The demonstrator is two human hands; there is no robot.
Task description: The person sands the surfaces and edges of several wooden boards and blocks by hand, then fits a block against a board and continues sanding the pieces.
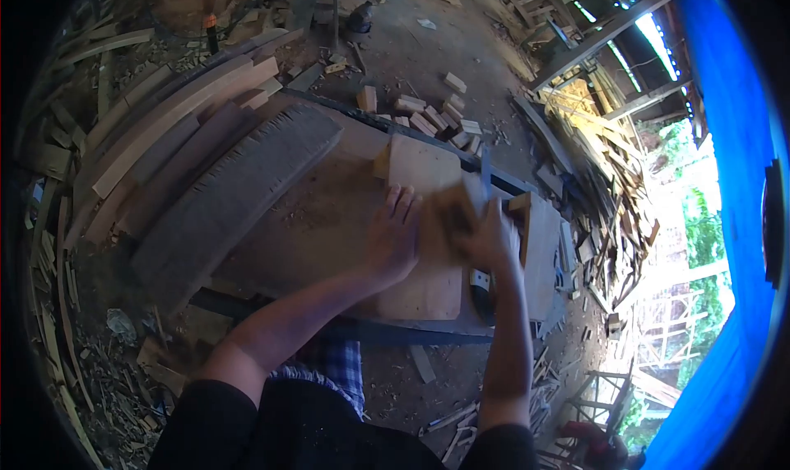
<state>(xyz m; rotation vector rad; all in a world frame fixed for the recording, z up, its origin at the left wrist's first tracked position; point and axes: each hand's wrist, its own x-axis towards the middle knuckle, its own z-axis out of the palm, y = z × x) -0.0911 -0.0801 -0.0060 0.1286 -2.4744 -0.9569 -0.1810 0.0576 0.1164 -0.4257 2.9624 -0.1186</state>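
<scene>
A pale, flat wooden board lies across the workbench in front of me. My left hand rests on its left side, fingers stretched forward and holding nothing. Over the board's right part, my right hand is closed around a wooden block, which is smeared by motion. Its exact shape and any contact with the board cannot be made out. Just below the right hand is a dark object with a pale end, partly hidden by the forearm. Another wooden piece lies right of that wrist.
A thick, rough-edged plank lies on the left of the bench, with long curved boards beyond it. Several small offcuts lie past the far edge. Scrap wood is piled at right, near a blue tarp.
</scene>
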